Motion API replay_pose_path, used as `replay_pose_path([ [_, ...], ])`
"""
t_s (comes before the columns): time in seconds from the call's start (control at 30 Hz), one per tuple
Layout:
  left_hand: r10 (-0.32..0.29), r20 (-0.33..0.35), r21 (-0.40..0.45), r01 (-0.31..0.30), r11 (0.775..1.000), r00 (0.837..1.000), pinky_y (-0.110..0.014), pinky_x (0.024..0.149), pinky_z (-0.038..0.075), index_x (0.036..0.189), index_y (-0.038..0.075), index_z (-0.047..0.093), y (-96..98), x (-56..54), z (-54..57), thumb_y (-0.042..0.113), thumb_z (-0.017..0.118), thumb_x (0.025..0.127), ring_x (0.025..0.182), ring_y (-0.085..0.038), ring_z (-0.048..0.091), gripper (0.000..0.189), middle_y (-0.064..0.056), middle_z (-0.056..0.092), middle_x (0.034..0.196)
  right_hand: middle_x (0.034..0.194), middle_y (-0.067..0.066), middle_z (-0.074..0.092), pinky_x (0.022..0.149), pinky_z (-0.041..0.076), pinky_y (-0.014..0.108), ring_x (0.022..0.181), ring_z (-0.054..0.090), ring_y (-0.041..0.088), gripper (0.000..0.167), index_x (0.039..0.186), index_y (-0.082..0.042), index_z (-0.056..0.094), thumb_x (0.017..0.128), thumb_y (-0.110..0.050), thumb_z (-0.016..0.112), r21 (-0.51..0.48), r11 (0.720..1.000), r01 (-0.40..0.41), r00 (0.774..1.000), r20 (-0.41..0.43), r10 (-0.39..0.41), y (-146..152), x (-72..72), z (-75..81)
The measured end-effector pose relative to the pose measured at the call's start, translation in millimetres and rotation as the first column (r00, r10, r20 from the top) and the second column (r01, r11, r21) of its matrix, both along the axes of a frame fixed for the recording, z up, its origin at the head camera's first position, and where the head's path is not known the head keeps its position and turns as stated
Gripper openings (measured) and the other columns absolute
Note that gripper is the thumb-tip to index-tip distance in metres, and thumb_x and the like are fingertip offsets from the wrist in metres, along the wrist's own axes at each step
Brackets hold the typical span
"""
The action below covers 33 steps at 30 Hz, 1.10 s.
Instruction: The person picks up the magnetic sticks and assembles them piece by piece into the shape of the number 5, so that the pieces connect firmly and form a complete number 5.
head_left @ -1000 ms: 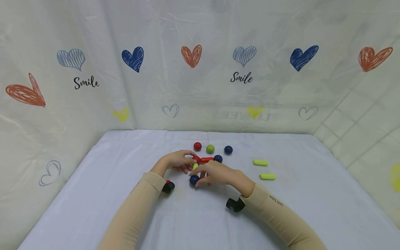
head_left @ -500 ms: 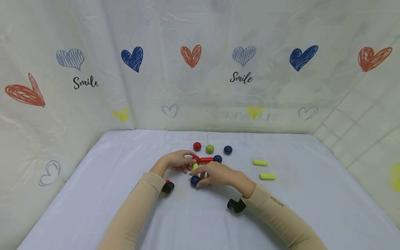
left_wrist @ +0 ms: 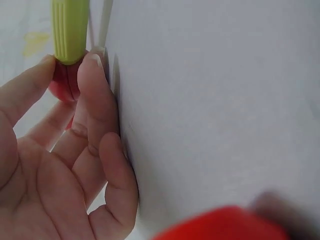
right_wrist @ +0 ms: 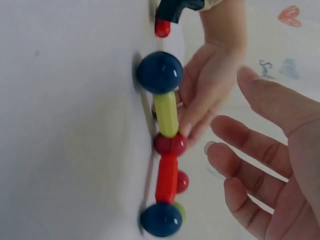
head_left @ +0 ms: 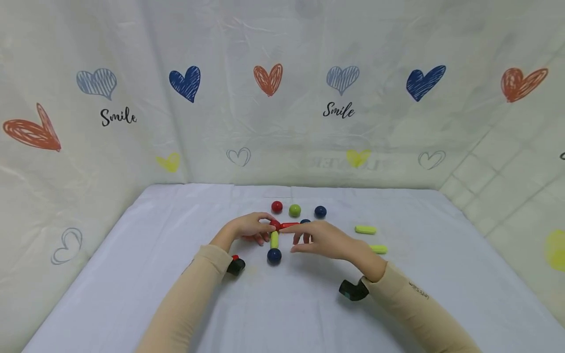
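The left hand [head_left: 250, 226] pinches a red ball [right_wrist: 171, 145] joining a yellow-green rod [right_wrist: 166, 115] and a red rod [right_wrist: 167, 178]; the right hand [head_left: 327, 240], released, hangs near them. A dark blue ball [head_left: 274, 256] caps each rod's other end. Farther out on the bench [head_left: 282, 314] lie three loose balls [head_left: 295, 210] and two loose rods [head_left: 365, 230].

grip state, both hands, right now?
Left hand: grip closed, pinching the red ball between the yellow-green stick and the red stick.
Right hand: grip open, holding nothing.
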State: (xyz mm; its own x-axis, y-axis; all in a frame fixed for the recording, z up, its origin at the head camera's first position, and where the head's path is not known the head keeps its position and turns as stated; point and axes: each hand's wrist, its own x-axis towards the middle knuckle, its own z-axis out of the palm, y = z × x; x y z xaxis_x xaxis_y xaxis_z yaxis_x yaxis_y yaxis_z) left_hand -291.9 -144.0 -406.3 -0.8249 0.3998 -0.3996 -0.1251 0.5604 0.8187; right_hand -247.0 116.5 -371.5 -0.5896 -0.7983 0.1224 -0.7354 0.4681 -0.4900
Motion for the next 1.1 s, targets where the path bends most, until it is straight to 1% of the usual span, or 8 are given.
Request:
replay_pose_path([
  [0.13,-0.005,-0.04,-0.057,0.003,0.998,0.999,-0.025,0.071,0.051,0.145,0.009,0.05,1.3,0.6,1.0,0.025,0.062,0.104,0.07,-0.018,0.062,0.046,-0.009,0.069,0.093,0.101,-0.002,0.072,0.069,0.052,0.025,0.081,0.06,0.007,0.045,0.136,-0.011,0.067,0.093,-0.019,0.078,-0.042,0.999,0.028,0.999,-0.038,-0.03,20,-1.2,2.6],
  [0.23,-0.024,-0.084,-0.114,0.014,0.993,0.996,-0.026,0.072,0.05,0.147,0.008,0.047,-0.1,3.6,6.2,0.026,0.063,0.103,0.075,-0.02,0.062,0.05,-0.008,0.069,0.096,0.104,0.005,0.072,0.072,0.053,0.027,0.084,0.06,0.01,0.043,0.133,-0.007,0.067,0.092,-0.014,0.078,-0.051,0.997,0.062,0.996,-0.055,-0.065,36,-3.8,0.4],
  [0.37,-0.051,-0.137,-0.173,0.027,0.985,0.989,-0.03,0.075,0.05,0.148,0.007,0.044,-5.7,7.9,15.3,0.027,0.062,0.104,0.079,-0.022,0.063,0.052,-0.007,0.07,0.098,0.111,0.008,0.072,0.077,0.056,0.037,0.089,0.062,0.013,0.045,0.134,-0.005,0.067,0.091,-0.007,0.078,-0.07,0.992,0.108,0.99,-0.087,-0.114,56,-7.9,-6.0],
  [0.5,-0.057,-0.207,-0.187,0.018,0.982,0.977,-0.037,0.083,0.05,0.148,0.007,0.046,-12.6,12.0,22.2,0.025,0.061,0.104,0.083,-0.024,0.066,0.05,-0.007,0.072,0.101,0.115,0.007,0.073,0.081,0.055,0.046,0.093,0.064,0.013,0.042,0.131,-0.006,0.069,0.09,-0.005,0.078,-0.105,0.981,0.163,0.978,-0.117,-0.175,78,-13.7,-13.8],
  [0.67,-0.081,-0.294,-0.183,0.028,0.983,0.952,-0.044,0.088,0.052,0.145,0.01,0.054,-17.7,22.2,27.2,0.024,0.064,0.102,0.088,-0.023,0.067,0.045,-0.006,0.071,0.105,0.108,0.009,0.074,0.079,0.055,0.046,0.091,0.066,0.014,0.035,0.126,-0.004,0.071,0.092,-0.003,0.076,-0.132,0.966,0.224,0.961,-0.132,-0.241,102,-20.6,-19.5],
  [0.83,-0.095,-0.331,-0.194,0.031,0.981,0.939,-0.043,0.085,0.054,0.14,0.015,0.059,-22.0,39.7,27.4,0.024,0.067,0.101,0.09,-0.023,0.066,0.041,-0.004,0.068,0.108,0.107,0.01,0.074,0.081,0.053,0.041,0.093,0.066,0.017,0.039,0.129,-0.006,0.07,0.091,-0.001,0.076,-0.151,0.948,0.281,0.945,-0.13,-0.301,121,-26.9,-23.3],
  [1.0,-0.119,-0.341,-0.197,0.052,0.979,0.933,-0.04,0.084,0.054,0.139,0.02,0.061,-22.1,56.5,20.2,0.025,0.069,0.1,0.098,-0.022,0.062,0.04,-0.003,0.067,0.112,0.112,0.012,0.073,0.085,0.051,0.048,0.099,0.065,0.025,0.037,0.129,-0.003,0.069,0.093,-0.004,0.075,-0.123,0.933,0.339,0.933,-0.084,-0.35,139,-31.0,-27.6],
  [1.1,-0.149,-0.355,-0.206,0.078,0.975,0.923,-0.039,0.083,0.053,0.139,0.022,0.061,-18.7,63.2,14.5,0.026,0.069,0.1,0.1,-0.021,0.06,0.04,-0.001,0.067,0.114,0.117,0.013,0.072,0.089,0.049,0.053,0.105,0.064,0.031,0.035,0.128,-0.003,0.069,0.093,-0.009,0.076,-0.096,0.921,0.377,0.923,-0.051,-0.382,148,-32.1,-29.1],
])
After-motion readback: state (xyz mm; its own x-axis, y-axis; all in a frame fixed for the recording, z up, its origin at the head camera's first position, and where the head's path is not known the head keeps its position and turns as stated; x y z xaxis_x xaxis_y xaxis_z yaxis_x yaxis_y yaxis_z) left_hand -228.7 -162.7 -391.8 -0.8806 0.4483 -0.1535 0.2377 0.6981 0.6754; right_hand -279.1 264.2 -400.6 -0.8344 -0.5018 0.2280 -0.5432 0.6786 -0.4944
